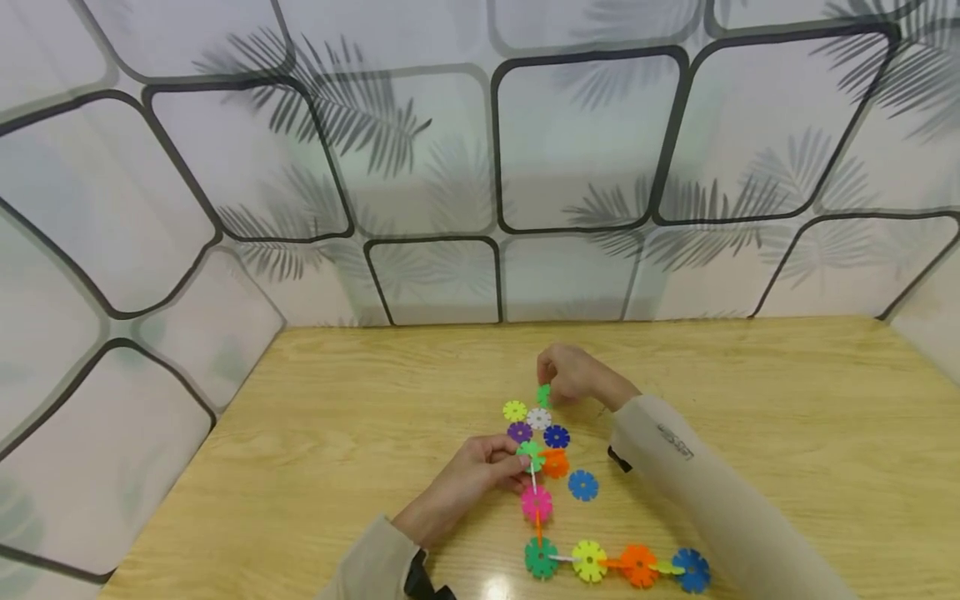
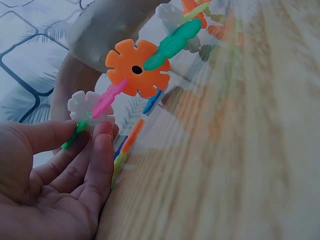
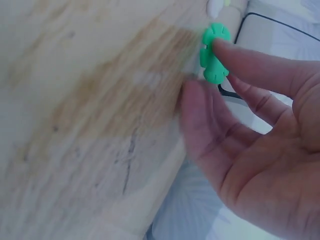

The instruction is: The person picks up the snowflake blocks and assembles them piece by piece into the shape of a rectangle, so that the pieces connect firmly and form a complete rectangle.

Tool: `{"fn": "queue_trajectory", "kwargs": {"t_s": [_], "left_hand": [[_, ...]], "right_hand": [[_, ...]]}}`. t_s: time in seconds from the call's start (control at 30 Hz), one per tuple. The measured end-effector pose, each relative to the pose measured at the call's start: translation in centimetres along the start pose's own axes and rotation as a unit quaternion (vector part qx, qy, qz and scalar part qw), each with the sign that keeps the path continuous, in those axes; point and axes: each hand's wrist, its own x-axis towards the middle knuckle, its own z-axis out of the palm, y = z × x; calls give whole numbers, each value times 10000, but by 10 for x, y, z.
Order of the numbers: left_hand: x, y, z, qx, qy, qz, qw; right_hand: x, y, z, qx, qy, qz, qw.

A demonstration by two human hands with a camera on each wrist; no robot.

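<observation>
My left hand point(image 1: 491, 462) pinches the light green notched plastic disc point(image 1: 531, 456) at the far end of a linked chain. From there the chain runs through a white disc point(image 2: 77, 105), a pink disc point(image 1: 536, 503) and an orange one point(image 2: 120, 60) to a dark green disc point(image 1: 541, 557). It then turns right through yellow point(image 1: 589, 561) and orange point(image 1: 638, 567) discs to a blue one point(image 1: 691, 570). Farther back, my right hand point(image 1: 573, 373) grips a single bright green disc point(image 3: 216, 62), with the thumb against its face.
Loose discs lie between and near the hands: yellow point(image 1: 514, 411), white point(image 1: 538, 418), purple point(image 1: 520, 432), dark blue point(image 1: 557, 437), orange point(image 1: 556, 466) and lighter blue point(image 1: 582, 485). The wooden table point(image 1: 360, 392) meets a leaf-patterned backdrop point(image 1: 420, 283) behind.
</observation>
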Motion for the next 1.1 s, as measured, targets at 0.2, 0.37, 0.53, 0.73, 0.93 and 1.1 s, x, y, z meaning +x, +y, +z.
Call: {"fn": "queue_trajectory", "kwargs": {"t_s": [0.2,0.37,0.53,0.73,0.93,1.1], "left_hand": [[1,-1,1,-130,21,-6,9999],[0,-1,2,-175,-11,-40,9998],[-1,-1,1,-154,29,-57,9999],[-1,-2,-1,-116,77,-68,9999],[-2,-1,1,-115,88,-38,9999],[-1,0,1,-136,87,-83,9998]], "right_hand": [[-10,5,-3,374,161,-443,9982],[-18,11,-5,737,172,-570,9955],[-26,12,-5,939,21,-701,9931],[-39,12,-6,1006,-32,-897,9909],[-50,13,-2,1041,-155,-941,9900],[-55,17,-1,1150,-234,-935,9887]]}}
